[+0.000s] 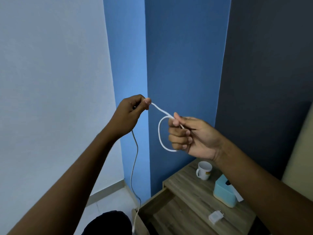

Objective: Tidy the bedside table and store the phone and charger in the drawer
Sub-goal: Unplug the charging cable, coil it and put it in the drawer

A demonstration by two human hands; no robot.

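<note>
Both my hands are raised in front of the blue wall, holding a white charger cable [160, 133]. My left hand [129, 114] pinches it between thumb and fingers; from there a long tail hangs down toward the floor. My right hand [191, 134] grips a small loop of the same cable. Below, the wooden bedside table [188, 182] has its drawer [169, 214] pulled out. A white plug adapter [216, 217] lies on the wood at the lower right. I see no phone.
On the table top stand a white mug [204, 169] near the wall and a light blue tissue box [225, 194] partly behind my right forearm. A beige headboard [301, 158] rises at the right edge. My dark-clothed knee [111, 223] is at the bottom.
</note>
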